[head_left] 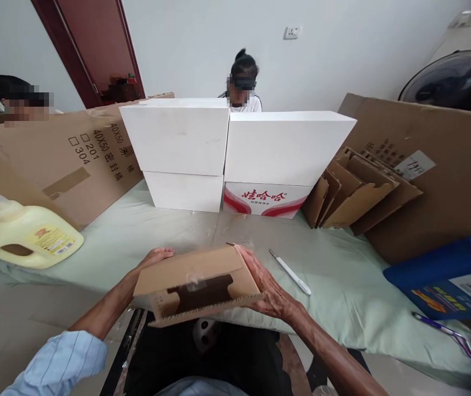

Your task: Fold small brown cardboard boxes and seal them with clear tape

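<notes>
A small brown cardboard box (211,263) is held tilted at the table's near edge, a dark printed patch and a piece of clear tape on it. My left hand (153,258) grips its left side, with most of the fingers hidden behind the box. On the opposite side, my right hand (266,283) presses along the cardboard with its fingers together. To the right of that hand, a white-handled knife (291,273) lies on the pale green cloth.
White boxes (178,140) stand stacked at the back. A yellow jug (33,234) stands left; folded cardboard (355,187), a blue jug (445,280) and a purple-handled tool (444,333) are right. Large cartons (91,159) flank the table. Two people sit beyond.
</notes>
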`<state>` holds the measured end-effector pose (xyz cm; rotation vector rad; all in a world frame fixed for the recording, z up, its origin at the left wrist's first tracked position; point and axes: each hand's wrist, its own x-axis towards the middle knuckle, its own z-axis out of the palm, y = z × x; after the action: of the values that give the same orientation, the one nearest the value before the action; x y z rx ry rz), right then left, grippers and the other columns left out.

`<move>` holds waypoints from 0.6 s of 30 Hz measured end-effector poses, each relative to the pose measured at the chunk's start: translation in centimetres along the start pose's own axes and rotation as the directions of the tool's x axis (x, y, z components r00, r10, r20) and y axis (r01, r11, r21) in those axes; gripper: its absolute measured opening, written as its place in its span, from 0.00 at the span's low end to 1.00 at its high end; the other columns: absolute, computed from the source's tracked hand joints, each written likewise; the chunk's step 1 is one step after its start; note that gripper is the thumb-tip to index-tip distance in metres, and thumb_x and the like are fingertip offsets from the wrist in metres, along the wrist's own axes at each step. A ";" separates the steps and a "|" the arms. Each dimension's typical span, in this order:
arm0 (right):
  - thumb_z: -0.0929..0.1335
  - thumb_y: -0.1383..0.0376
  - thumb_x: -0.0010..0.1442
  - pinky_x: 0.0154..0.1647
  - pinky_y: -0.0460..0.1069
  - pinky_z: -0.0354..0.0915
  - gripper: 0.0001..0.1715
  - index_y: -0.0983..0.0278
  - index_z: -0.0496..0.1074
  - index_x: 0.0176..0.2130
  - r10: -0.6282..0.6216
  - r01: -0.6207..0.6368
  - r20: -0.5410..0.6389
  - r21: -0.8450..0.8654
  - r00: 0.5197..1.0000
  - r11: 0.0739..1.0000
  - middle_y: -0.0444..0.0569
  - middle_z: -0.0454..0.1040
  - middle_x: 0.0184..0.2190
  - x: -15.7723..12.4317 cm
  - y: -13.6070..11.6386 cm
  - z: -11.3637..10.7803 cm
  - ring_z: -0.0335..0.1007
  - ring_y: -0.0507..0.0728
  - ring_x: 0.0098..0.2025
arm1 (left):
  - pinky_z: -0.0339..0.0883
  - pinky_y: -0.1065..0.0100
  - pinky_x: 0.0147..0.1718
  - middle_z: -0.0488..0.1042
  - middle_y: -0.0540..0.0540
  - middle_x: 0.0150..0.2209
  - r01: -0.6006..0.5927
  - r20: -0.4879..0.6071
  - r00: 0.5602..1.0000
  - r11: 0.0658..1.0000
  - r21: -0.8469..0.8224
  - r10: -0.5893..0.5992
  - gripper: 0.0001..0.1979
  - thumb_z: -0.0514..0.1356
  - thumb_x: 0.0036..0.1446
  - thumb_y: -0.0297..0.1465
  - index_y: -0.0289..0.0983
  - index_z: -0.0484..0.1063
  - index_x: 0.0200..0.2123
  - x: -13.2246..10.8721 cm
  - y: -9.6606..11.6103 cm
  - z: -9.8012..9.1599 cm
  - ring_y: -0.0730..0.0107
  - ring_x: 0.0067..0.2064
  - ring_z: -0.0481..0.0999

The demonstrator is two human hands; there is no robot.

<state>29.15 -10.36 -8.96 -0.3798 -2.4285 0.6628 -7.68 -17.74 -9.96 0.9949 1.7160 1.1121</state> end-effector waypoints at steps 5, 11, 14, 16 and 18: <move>0.70 0.35 0.70 0.73 0.66 0.67 0.55 0.52 0.49 0.81 0.252 -0.242 -0.021 0.204 0.968 0.949 0.59 0.60 0.76 -0.3 1.2 0.5 0.62 0.72 0.75 | 0.81 0.51 0.47 0.84 0.36 0.53 -0.040 0.042 0.998 0.996 -0.074 0.043 0.24 0.68 0.64 0.51 0.37 0.82 0.50 -1.3 -0.5 0.1 0.45 0.55 0.83; 0.68 0.39 0.73 0.67 0.62 0.72 0.37 0.54 0.67 0.71 0.417 -0.393 -0.031 0.276 0.909 0.877 0.56 0.72 0.67 0.3 0.7 1.4 0.71 0.69 0.67 | 0.75 0.53 0.61 0.75 0.35 0.69 -0.338 -0.096 0.940 0.934 -0.118 0.328 0.33 0.60 0.67 0.58 0.40 0.78 0.60 -4.4 3.0 -1.6 0.40 0.73 0.69; 0.69 0.38 0.71 0.68 0.64 0.71 0.40 0.53 0.67 0.71 0.412 -0.396 -0.001 0.277 0.911 0.876 0.56 0.71 0.68 0.6 0.4 1.4 0.69 0.69 0.69 | 0.73 0.54 0.63 0.79 0.39 0.66 -0.402 -0.031 0.914 0.914 0.062 0.404 0.25 0.66 0.65 0.53 0.43 0.82 0.57 -5.4 4.6 -1.9 0.43 0.70 0.74; 0.70 0.37 0.70 0.71 0.65 0.69 0.46 0.51 0.60 0.76 0.403 -0.388 -0.003 0.267 0.915 0.882 0.56 0.67 0.72 0.7 0.0 0.8 0.66 0.70 0.72 | 0.73 0.54 0.62 0.80 0.41 0.64 -0.377 -0.024 0.922 0.910 0.170 0.386 0.22 0.66 0.65 0.50 0.45 0.82 0.56 -5.5 5.1 -1.9 0.44 0.67 0.76; 0.70 0.37 0.70 0.72 0.66 0.67 0.50 0.49 0.53 0.79 0.389 -0.366 -0.052 0.246 0.920 0.898 0.56 0.62 0.76 1.1 -0.6 -0.2 0.63 0.71 0.75 | 0.76 0.54 0.60 0.79 0.43 0.65 -0.349 -0.018 0.933 0.914 0.205 0.360 0.22 0.65 0.66 0.48 0.47 0.80 0.58 -5.3 5.2 -1.7 0.45 0.65 0.78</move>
<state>28.38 -10.31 -8.01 -0.7800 -2.1660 1.0572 -6.64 -21.57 -3.49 1.4587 1.7601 1.2187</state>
